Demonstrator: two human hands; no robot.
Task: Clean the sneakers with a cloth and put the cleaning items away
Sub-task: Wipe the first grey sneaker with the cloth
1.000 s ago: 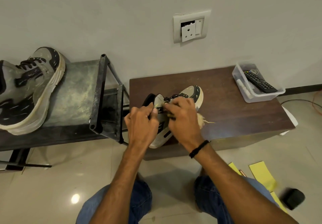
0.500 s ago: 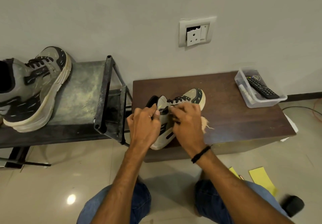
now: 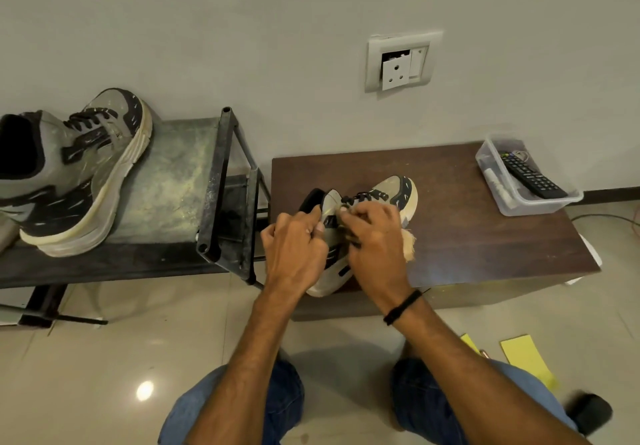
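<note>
Left hand grips the sneaker on the wooden table while right hand presses the cloth against it.

Domestic room: tiled floor, wall socket, low wooden table, TV remote in plastic tub.

Bare brown tabletop lies open between the sneaker and the clear plastic tub far right; the black metal rack crowds the table's left edge.
</note>
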